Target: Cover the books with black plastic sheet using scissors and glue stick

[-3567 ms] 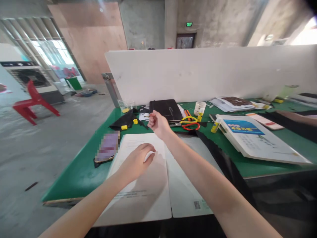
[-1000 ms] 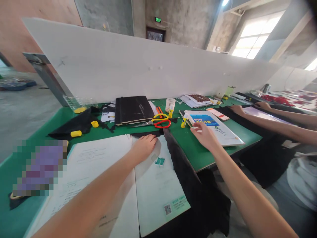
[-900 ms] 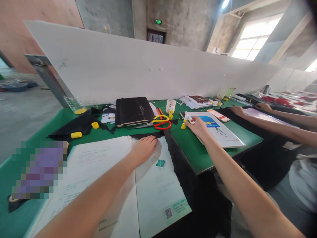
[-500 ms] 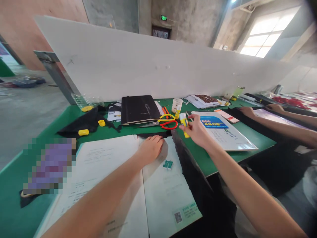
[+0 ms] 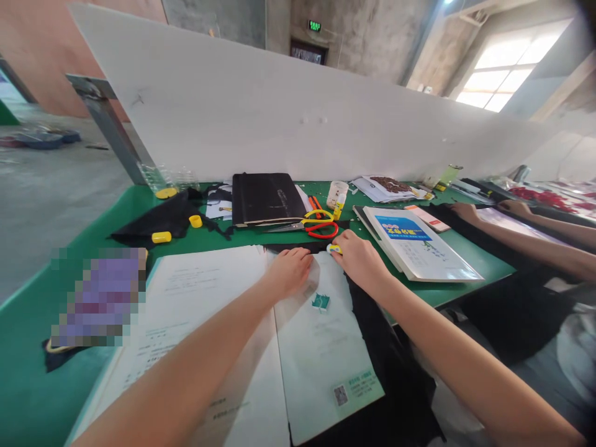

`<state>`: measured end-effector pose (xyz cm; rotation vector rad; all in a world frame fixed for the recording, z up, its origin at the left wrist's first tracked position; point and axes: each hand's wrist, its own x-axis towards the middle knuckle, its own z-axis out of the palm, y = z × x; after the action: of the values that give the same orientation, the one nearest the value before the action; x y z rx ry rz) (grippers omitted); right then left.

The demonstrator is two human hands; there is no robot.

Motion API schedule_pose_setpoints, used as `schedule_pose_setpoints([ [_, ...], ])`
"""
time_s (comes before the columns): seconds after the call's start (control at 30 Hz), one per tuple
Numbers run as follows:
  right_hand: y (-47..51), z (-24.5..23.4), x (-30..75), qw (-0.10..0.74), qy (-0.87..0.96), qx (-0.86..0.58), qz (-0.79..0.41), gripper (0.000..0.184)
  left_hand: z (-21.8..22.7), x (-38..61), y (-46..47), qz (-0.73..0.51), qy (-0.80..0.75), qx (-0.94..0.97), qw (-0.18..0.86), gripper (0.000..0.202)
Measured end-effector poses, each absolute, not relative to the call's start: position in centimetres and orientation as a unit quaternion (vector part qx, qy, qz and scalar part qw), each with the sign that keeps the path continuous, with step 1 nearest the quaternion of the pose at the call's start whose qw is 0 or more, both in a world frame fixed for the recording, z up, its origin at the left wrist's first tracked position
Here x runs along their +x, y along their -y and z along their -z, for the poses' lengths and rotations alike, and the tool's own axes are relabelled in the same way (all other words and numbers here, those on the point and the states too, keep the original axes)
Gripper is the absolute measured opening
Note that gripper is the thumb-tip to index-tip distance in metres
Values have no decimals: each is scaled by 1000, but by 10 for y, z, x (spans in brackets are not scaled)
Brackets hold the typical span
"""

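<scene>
An open book (image 5: 195,282) with printed pages lies in front of me, over black cloth (image 5: 372,326) that shows along its right and top edges. My left hand (image 5: 289,272) rests flat with fingers stretched out at the top of the right-hand page (image 5: 326,347). Closed in my right hand (image 5: 358,257) is a yellow and white glue stick (image 5: 334,249), its end low at the page's top right corner by the cloth edge. Whether the glue touches paper or cloth, I cannot tell. Just beyond lie scissors (image 5: 321,225) with red and yellow handles.
A black notebook (image 5: 267,202), another glue stick (image 5: 339,207) and a clear cup (image 5: 335,194) stand behind. Yellow caps (image 5: 161,237) and black scraps (image 5: 153,220) lie left. At right are a blue-and-white book (image 5: 419,239), a phone (image 5: 427,218) and another person's arms (image 5: 521,234).
My right hand has brought the glue stick down and left, from above the table to the top right corner of the page. The left hand stays on the page. The view has shifted slightly.
</scene>
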<state>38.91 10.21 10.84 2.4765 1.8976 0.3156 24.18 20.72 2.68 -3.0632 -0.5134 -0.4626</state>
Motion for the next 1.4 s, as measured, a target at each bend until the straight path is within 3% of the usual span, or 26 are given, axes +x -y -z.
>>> schedule_pose_setpoints([
  [0.5, -120, -95, 396, 10, -595, 788, -158, 15, -27, 240, -207, 147, 160, -976, -4, 31],
  [0.73, -131, -87, 405, -17, -573, 804, -158, 27, -26, 241, -207, 158, 164, -974, 0, 28],
  [1.2, -138, -96, 393, -4, -680, 722, -129, 17, -27, 238, -207, 168, 161, -973, 2, 28],
  [1.4, -122, -104, 408, -82, -668, 725, -149, 18, -28, 241, -203, 156, 166, -974, 14, 33],
])
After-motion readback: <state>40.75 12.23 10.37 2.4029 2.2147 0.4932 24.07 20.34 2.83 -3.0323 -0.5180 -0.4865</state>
